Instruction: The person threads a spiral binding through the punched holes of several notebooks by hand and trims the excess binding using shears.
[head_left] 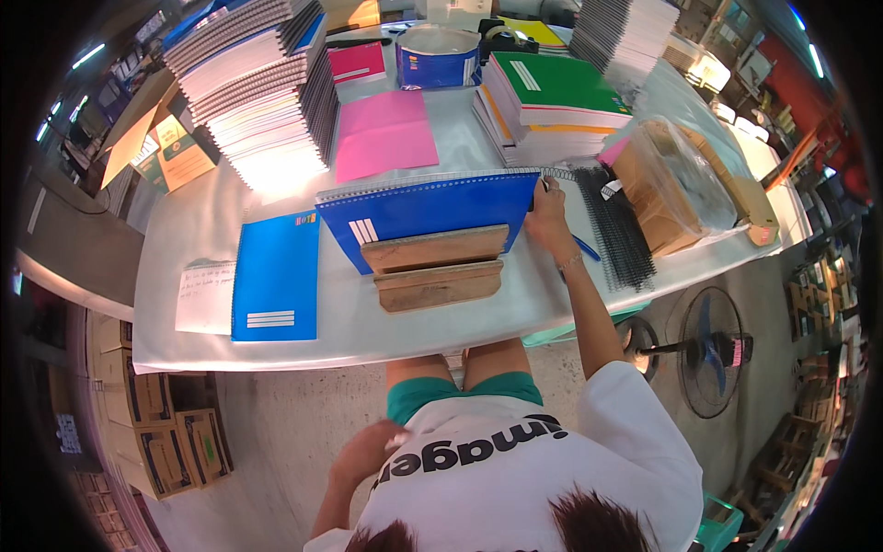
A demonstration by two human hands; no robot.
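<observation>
Standing tilted in a wooden stand point(441, 251) on the white-draped counter point(409, 337), the blue notebook point(432, 217) is probably light, its smooth cover slick and bendable, its punched top edge point(428, 189) likely firmer and better to hold. The right grip point(549, 216) curls at that edge's right end; whether it clenches anything cannot be told. The left grip point(372, 448), blurred beside the white shirt point(635, 442), is equally unreadable.

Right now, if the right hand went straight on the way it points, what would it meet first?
Probably the spiral coil just beyond the right hand, then the green-topped notebook stack; depth is unclear.
</observation>
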